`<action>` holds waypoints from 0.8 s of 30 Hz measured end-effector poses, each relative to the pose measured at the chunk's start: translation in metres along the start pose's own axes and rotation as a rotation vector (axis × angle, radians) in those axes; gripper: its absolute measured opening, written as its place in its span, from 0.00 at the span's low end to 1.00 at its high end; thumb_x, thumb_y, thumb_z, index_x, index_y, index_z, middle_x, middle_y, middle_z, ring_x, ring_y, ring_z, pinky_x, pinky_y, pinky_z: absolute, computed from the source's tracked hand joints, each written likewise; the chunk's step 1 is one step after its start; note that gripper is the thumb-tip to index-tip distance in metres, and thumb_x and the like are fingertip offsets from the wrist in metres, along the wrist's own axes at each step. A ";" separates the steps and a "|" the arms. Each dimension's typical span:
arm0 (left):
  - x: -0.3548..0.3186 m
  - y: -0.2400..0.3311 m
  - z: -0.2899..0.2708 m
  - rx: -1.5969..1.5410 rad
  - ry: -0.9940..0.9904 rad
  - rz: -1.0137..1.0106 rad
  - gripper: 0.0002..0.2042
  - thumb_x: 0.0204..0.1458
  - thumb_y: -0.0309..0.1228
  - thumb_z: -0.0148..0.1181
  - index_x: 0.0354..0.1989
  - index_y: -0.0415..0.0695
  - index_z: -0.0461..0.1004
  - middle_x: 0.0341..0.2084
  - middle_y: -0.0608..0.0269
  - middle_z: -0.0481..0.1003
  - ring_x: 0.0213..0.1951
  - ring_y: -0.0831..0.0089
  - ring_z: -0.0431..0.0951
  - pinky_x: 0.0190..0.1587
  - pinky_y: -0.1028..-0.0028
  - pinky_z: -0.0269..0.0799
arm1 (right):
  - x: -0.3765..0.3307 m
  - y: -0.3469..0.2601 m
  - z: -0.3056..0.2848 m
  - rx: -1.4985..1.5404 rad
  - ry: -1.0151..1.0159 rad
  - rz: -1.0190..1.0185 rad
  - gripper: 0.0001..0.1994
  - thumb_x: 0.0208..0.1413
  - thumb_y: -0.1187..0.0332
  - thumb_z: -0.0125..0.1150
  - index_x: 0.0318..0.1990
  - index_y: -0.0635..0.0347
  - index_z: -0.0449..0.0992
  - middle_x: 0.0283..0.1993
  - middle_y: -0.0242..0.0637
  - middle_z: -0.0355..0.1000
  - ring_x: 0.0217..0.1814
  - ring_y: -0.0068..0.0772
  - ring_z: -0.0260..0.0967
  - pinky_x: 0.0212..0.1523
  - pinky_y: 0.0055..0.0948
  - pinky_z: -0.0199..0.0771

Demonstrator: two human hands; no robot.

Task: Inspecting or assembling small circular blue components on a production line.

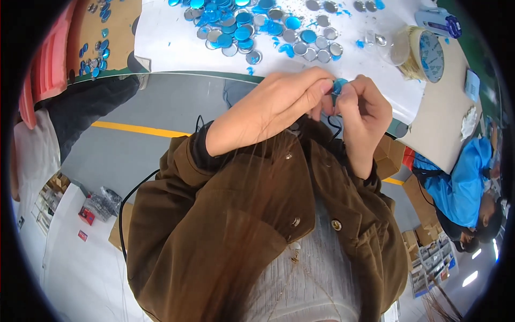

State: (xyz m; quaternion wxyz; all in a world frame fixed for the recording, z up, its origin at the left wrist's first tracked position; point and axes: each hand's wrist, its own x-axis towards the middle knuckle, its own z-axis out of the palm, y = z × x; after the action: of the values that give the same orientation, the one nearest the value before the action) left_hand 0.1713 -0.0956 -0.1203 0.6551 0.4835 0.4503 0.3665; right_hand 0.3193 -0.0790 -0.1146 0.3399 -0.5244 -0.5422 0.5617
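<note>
Close together at the table's front edge, both of my hands pinch a small round metal disc [339,86] with a blue face. My left hand [298,95] grips its left side between thumb and fingers. From the right, my right hand [366,107] holds it with thumb and bent forefinger. The fingers hide part of the disc. Just beyond my hands lies a spread pile of similar discs [242,33], some blue-faced, some bare silver. Torn scraps of blue film [287,50] lie among them on the white sheet [166,51].
A clear plastic cup [396,47] lies beside a wide tape roll [431,56] on the right; a blue object [439,22] sits behind them. More discs rest on brown cardboard [120,32] at far left. A person in blue [456,180] is at right, another person's dark trousers [88,112] at left.
</note>
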 end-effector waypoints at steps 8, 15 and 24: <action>0.039 0.023 0.012 0.811 0.436 0.553 0.08 0.48 0.27 0.49 0.34 0.37 0.70 0.23 0.59 0.65 0.27 0.70 0.66 0.30 0.75 0.63 | 0.010 0.008 -0.028 -0.472 0.422 -0.252 0.04 0.47 0.76 0.51 0.24 0.68 0.67 0.19 0.28 0.61 0.20 0.14 0.55 0.23 0.14 0.54; 0.089 0.017 0.036 0.789 0.392 0.595 0.05 0.40 0.22 0.52 0.27 0.37 0.70 0.24 0.57 0.63 0.29 0.64 0.66 0.30 0.71 0.63 | 0.018 0.017 -0.049 -0.637 0.465 -0.198 0.04 0.44 0.76 0.55 0.28 0.68 0.70 0.23 0.33 0.67 0.23 0.17 0.61 0.28 0.17 0.60; 0.098 0.007 0.033 0.823 0.392 0.633 0.07 0.42 0.25 0.52 0.31 0.38 0.70 0.23 0.57 0.64 0.28 0.61 0.67 0.30 0.70 0.63 | 0.025 0.018 -0.059 -0.705 0.426 -0.288 0.05 0.47 0.75 0.51 0.31 0.67 0.71 0.24 0.34 0.68 0.25 0.19 0.62 0.29 0.18 0.61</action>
State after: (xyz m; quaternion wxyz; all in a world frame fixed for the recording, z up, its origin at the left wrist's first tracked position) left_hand 0.2339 -0.0140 -0.1322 0.1741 0.7341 0.5026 0.4222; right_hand 0.3736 -0.0432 -0.1295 0.3194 -0.6315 -0.6862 0.1682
